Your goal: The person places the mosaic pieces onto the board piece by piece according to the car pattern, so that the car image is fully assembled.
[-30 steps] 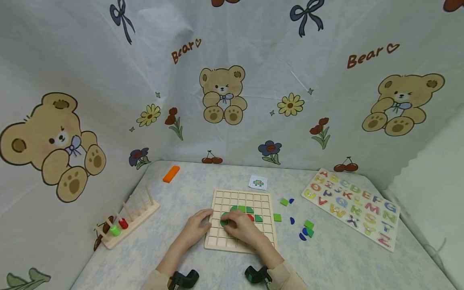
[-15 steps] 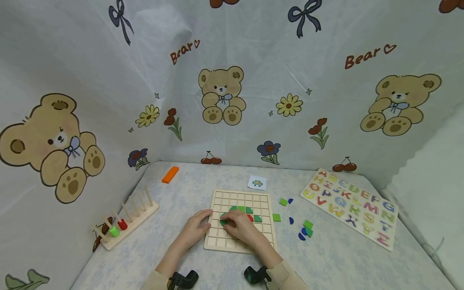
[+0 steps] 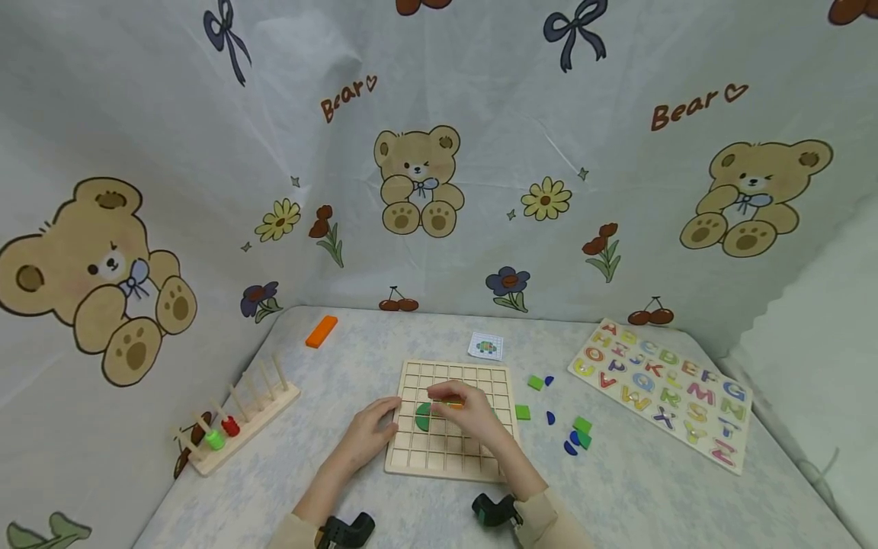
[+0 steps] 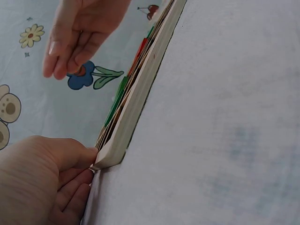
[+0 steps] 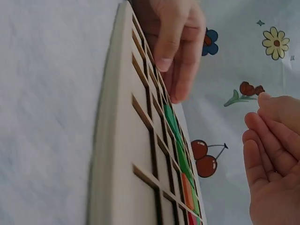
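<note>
A wooden grid board (image 3: 418, 457) lies on the table, with colored flat pieces in its cells. My left hand (image 3: 370, 428) holds the board's left edge; in the left wrist view its thumb touches the corner and the other fingers curl beside it. Above the board hovers my right hand (image 3: 473, 412), its fingers loosely bent with nothing between them, as the right wrist view shows. A green rounded piece (image 3: 422, 417) shows left of the right hand. An orange piece (image 5: 186, 191) and more green pieces (image 5: 177, 136) sit in the grid, partly hidden by that hand in the head view.
Loose green squares (image 3: 535, 383) and blue half-rounds (image 3: 571, 448) lie right of the board. A small pattern card (image 3: 485, 346) is behind it. An alphabet board (image 3: 665, 389) stands at right; a peg rack (image 3: 250, 427) and orange block (image 3: 321, 332) are at left.
The right hand has lifted off the green rounded piece and shifted slightly right, uncovering more of that piece. The left hand stays at the board's edge.
</note>
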{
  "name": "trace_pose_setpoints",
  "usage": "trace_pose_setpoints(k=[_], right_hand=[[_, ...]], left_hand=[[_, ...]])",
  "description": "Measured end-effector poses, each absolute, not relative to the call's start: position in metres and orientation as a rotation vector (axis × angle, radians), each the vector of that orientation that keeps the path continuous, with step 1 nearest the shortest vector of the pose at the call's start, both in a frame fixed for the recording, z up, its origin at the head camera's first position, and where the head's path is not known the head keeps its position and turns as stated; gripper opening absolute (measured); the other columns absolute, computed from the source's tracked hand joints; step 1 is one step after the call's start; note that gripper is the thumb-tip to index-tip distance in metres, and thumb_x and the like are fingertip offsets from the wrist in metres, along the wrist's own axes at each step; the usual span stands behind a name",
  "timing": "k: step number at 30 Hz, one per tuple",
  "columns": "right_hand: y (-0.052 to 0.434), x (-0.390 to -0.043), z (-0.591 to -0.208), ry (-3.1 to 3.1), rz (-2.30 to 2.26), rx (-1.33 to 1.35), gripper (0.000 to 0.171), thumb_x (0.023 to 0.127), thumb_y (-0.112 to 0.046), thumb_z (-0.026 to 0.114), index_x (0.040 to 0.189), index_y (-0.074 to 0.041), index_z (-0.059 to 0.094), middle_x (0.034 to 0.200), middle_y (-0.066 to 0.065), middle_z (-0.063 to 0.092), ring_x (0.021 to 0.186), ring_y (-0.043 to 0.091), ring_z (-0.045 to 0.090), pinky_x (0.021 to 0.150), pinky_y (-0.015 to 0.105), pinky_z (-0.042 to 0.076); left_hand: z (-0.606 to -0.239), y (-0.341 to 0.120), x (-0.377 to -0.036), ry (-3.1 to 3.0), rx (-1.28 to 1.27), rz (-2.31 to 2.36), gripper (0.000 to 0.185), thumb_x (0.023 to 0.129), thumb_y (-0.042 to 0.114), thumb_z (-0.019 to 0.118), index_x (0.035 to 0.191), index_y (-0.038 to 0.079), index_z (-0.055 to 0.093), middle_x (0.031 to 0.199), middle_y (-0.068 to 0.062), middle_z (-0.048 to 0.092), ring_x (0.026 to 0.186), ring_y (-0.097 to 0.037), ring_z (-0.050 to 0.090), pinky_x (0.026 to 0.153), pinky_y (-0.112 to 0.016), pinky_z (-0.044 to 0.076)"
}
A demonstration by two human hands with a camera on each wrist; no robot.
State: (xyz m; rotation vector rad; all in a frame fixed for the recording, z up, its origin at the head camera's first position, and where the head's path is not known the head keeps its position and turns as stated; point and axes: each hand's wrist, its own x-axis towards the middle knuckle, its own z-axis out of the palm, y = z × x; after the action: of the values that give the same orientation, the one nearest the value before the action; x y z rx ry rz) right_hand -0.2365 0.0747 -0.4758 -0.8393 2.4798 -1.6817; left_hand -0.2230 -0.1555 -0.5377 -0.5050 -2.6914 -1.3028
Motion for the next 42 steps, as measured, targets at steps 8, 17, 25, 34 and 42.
trace_pose_setpoints(k=[8, 17, 25, 34, 42], right_hand=[[0.125, -0.241, -0.443, 2.64, -1.715, -0.615, 0.03, 0.089, -0.007, 0.065, 0.117, 0.005, 0.062, 0.112, 0.019, 0.063, 0.102, 0.03, 0.059, 0.087, 0.032, 0.05], [0.201, -0.275, -0.476, 2.868, -1.714, -0.289, 0.034, 0.09, -0.02, 0.067, 0.119, -0.003, 0.063, 0.113, 0.013, 0.063, 0.102, 0.026, 0.058, 0.084, 0.034, 0.051], [0.224, -0.287, -0.501, 2.922, -1.631, -0.116, 0.039, 0.09, -0.028, 0.066, 0.117, 0.0, 0.062, 0.11, 0.012, 0.063, 0.1, 0.027, 0.059, 0.073, 0.038, 0.053], [0.227, -0.292, -0.519, 2.966, -1.53, 0.026, 0.035, 0.088, -0.016, 0.067, 0.117, 0.003, 0.061, 0.114, 0.02, 0.06, 0.107, 0.033, 0.056, 0.09, 0.045, 0.048], [0.23, -0.296, -0.531, 3.087, -1.321, -0.003, 0.034, 0.087, -0.014, 0.067, 0.117, 0.003, 0.061, 0.116, 0.02, 0.058, 0.108, 0.034, 0.055, 0.09, 0.046, 0.047]], left_hand=[[-0.537, -0.155, -0.223, -2.693, -0.518, -1.298, 0.044, 0.09, 0.006, 0.061, 0.132, -0.002, 0.052, 0.135, -0.015, 0.05, 0.126, -0.031, 0.044, 0.102, -0.047, 0.037], [-0.537, -0.156, -0.223, -2.696, -0.504, -1.294, 0.043, 0.09, 0.004, 0.061, 0.132, -0.001, 0.053, 0.135, -0.015, 0.05, 0.126, -0.031, 0.044, 0.103, -0.046, 0.037], [-0.538, -0.156, -0.223, -2.699, -0.491, -1.312, 0.044, 0.09, 0.005, 0.061, 0.132, 0.0, 0.053, 0.136, -0.015, 0.049, 0.127, -0.031, 0.043, 0.102, -0.047, 0.037], [-0.54, -0.154, -0.223, -2.703, -0.513, -1.305, 0.044, 0.09, 0.005, 0.061, 0.132, -0.001, 0.052, 0.135, -0.016, 0.049, 0.126, -0.032, 0.043, 0.102, -0.048, 0.037], [-0.537, -0.155, -0.223, -2.711, -0.475, -1.342, 0.045, 0.089, 0.005, 0.061, 0.133, 0.0, 0.052, 0.136, -0.015, 0.049, 0.127, -0.03, 0.043, 0.104, -0.046, 0.036]])
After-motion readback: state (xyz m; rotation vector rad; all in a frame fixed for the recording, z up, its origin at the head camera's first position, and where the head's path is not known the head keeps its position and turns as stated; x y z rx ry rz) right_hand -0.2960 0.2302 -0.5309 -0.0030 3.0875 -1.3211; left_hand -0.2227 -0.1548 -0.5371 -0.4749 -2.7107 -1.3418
